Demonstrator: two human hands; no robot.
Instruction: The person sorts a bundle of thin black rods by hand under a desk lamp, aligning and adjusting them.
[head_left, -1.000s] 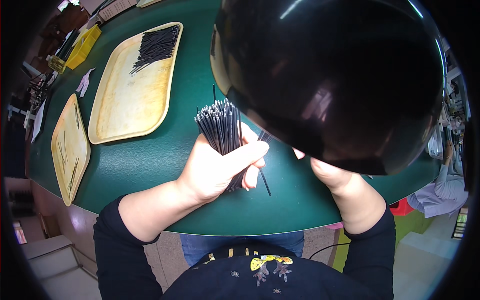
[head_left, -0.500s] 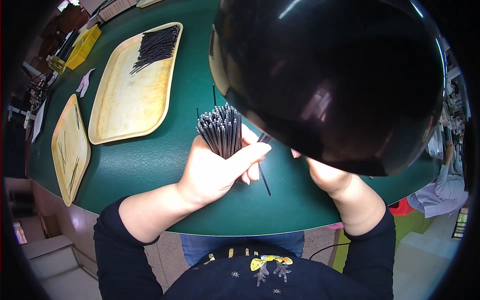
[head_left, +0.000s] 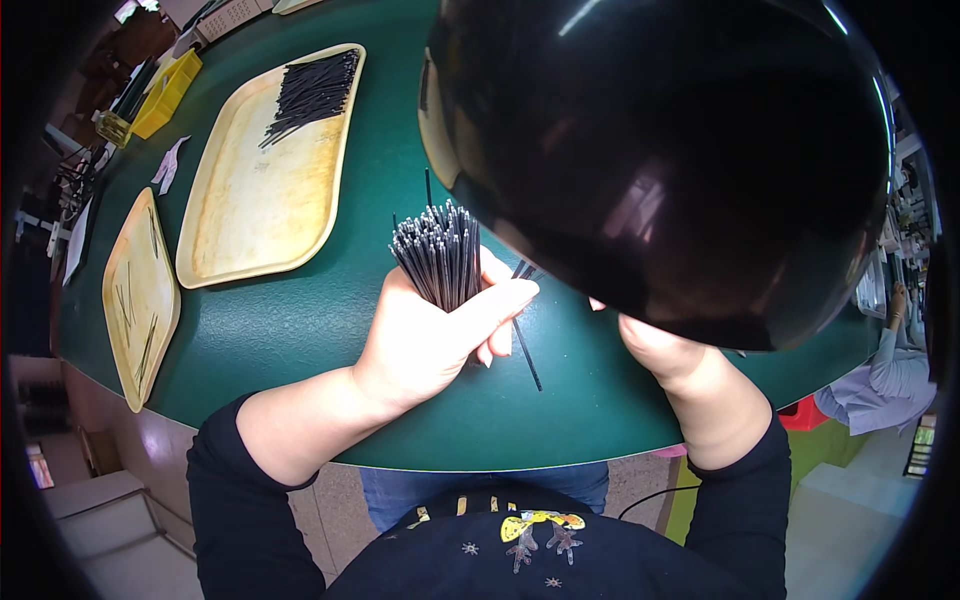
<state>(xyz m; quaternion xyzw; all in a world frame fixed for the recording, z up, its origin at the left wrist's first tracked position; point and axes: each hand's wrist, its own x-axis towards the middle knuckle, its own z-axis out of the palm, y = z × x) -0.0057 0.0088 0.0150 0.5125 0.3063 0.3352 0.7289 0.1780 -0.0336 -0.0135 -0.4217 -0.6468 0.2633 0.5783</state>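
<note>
Your left hand clamps a bundle of thin black sticks upright, tips fanning away from you above the green table; your right hand is mostly hidden, grip unclear.

Left hand: my left hand is curled into a fist, thumb laid across the top, fingers wrapped tight.
Left forearm: it comes in from the lower left, black sleeve pushed back.
Right hand: my right hand is mostly hidden; only wrist and heel show.
</note>
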